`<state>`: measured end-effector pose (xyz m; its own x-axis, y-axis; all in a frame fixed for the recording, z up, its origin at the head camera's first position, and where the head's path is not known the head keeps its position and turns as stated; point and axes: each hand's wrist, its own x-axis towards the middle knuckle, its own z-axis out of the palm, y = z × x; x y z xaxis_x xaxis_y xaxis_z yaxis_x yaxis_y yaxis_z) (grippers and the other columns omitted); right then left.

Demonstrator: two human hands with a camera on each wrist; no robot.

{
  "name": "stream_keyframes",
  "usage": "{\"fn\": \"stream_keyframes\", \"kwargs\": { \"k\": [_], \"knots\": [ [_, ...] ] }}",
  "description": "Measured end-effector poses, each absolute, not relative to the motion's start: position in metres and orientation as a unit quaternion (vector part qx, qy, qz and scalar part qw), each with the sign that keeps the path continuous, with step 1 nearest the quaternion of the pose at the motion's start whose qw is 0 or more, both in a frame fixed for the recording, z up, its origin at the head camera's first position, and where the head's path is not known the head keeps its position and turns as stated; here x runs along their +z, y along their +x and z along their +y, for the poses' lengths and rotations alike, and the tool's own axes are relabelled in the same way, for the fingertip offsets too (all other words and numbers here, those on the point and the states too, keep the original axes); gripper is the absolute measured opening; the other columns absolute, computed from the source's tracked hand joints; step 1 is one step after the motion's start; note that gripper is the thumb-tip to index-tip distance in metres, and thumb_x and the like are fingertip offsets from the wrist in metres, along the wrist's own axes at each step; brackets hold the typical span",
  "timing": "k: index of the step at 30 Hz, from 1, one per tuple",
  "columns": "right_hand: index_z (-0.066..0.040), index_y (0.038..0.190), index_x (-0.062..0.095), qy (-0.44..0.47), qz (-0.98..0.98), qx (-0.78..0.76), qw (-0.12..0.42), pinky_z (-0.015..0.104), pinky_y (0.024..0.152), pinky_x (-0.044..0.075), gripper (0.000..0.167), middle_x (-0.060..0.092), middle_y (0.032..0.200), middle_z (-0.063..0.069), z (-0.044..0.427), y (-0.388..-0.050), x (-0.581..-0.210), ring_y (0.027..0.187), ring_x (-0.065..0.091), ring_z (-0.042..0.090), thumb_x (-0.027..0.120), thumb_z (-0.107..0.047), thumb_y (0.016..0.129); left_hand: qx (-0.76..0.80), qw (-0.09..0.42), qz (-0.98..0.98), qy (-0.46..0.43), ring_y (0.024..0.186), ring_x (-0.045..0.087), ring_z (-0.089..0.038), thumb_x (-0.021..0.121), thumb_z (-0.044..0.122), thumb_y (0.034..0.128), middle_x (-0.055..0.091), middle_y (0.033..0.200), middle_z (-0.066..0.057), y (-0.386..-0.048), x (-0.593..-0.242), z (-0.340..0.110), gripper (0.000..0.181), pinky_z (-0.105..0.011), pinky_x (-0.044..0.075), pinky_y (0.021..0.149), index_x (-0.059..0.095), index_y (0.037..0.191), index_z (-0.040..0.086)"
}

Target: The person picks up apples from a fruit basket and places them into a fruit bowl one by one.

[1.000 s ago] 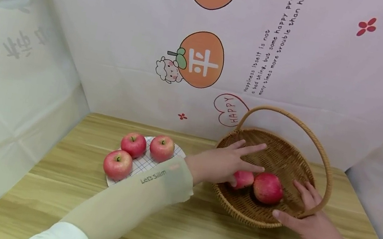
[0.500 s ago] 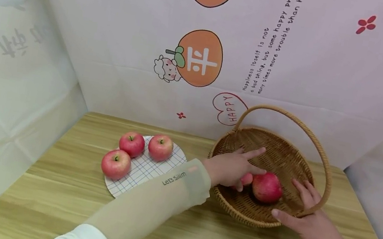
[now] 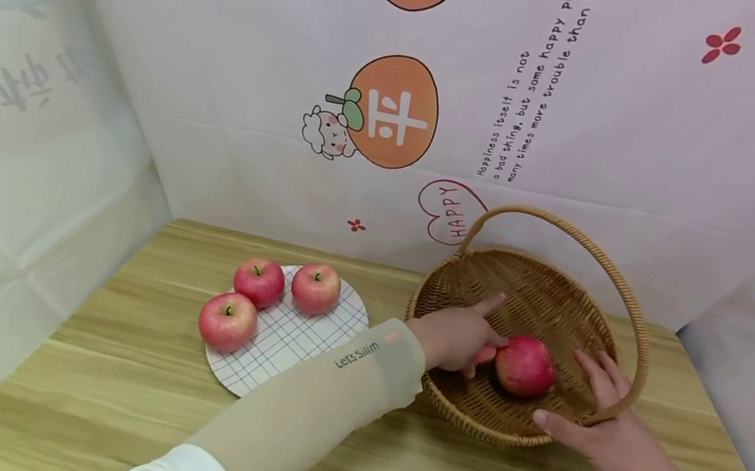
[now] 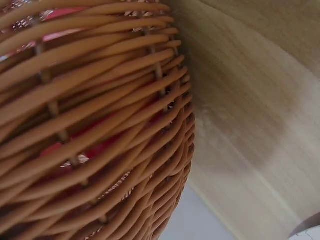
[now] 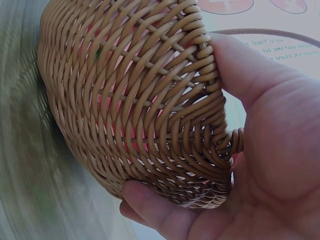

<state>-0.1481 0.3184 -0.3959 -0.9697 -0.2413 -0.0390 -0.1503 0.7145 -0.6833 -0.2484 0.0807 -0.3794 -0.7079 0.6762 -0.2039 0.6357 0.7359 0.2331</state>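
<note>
A brown wicker basket (image 3: pixel 501 435) is tilted so that its inside shows in the head view. My left hand (image 3: pixel 453 340) reaches in over its left rim, fingers bent around a mostly covered apple (image 3: pixel 487 355). Touching or nearly touching that hand is a larger red apple (image 3: pixel 526 366). At the right side, my right hand (image 3: pixel 620 443) holds the rim beside the handle's base. The right wrist view shows thumb and fingers of the right hand (image 5: pixel 270 145) around the basket edge (image 5: pixel 205 100). The left wrist view has only basket weave (image 4: pixel 100 110) close up, with red behind it.
Three apples sit at the left: one (image 3: pixel 259 282) at the back, one (image 3: pixel 315 288) beside it, one (image 3: pixel 228 321) in front. They are on or against a round checked plate (image 3: pixel 288 341). A printed cloth (image 3: pixel 247 164) stands behind the wooden table (image 3: pixel 121 376).
My left hand has shifted slightly right and lower into the basket, its spread fingers drawing in around the apple and covering more of it. My right hand keeps its hold on the basket.
</note>
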Motion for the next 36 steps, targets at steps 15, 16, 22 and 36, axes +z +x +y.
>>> {"fn": "stream_keyframes", "kwargs": {
  "k": [15, 16, 22, 36],
  "knots": [
    [-0.010, 0.161, 0.002, -0.102, 0.922, -0.369, 0.064, 0.081, 0.086, 0.027, 0.105, -0.020, 0.159, 0.024, 0.318, -0.148, -0.395, 0.134, 0.001, 0.067, 0.075, -0.038, 0.090, 0.082, 0.129, 0.921, 0.359, 0.116, 0.044, -0.001, 0.077, 0.026, 0.0902, 0.060, 0.090, 0.010, -0.260, -0.387, 0.084, 0.056, -0.013, 0.034, 0.095, 0.057, 0.143, 0.031],
    [-0.010, 0.161, 0.003, -0.101, 0.922, -0.369, 0.064, 0.081, 0.085, 0.028, 0.105, -0.020, 0.159, 0.024, 0.318, -0.147, -0.395, 0.134, 0.001, 0.067, 0.075, -0.039, 0.090, 0.088, 0.131, 0.920, 0.358, 0.111, 0.047, -0.002, 0.077, 0.024, 0.0904, 0.060, 0.085, 0.010, -0.260, -0.387, 0.084, 0.054, -0.013, 0.035, 0.092, 0.059, 0.141, 0.030],
    [-0.011, 0.161, 0.002, -0.105, 0.925, -0.360, 0.060, 0.080, 0.084, 0.031, 0.105, -0.020, 0.159, 0.025, 0.317, -0.147, -0.394, 0.133, 0.005, 0.068, 0.075, -0.039, 0.090, 0.115, 0.149, 0.921, 0.340, 0.096, 0.046, -0.006, 0.076, 0.017, 0.0896, 0.054, 0.077, 0.008, -0.257, -0.380, 0.081, 0.051, -0.013, 0.036, 0.083, 0.063, 0.138, 0.026],
    [-0.010, 0.161, 0.004, -0.103, 0.926, -0.358, 0.057, 0.081, 0.085, 0.029, 0.104, -0.019, 0.159, 0.025, 0.317, -0.148, -0.396, 0.134, 0.003, 0.067, 0.075, -0.040, 0.090, 0.136, 0.141, 0.937, 0.289, 0.097, 0.050, -0.003, 0.069, 0.017, 0.0932, 0.063, 0.124, 0.013, -0.250, -0.373, 0.080, 0.043, -0.014, 0.039, 0.082, 0.065, 0.135, 0.025]
  ]
}}
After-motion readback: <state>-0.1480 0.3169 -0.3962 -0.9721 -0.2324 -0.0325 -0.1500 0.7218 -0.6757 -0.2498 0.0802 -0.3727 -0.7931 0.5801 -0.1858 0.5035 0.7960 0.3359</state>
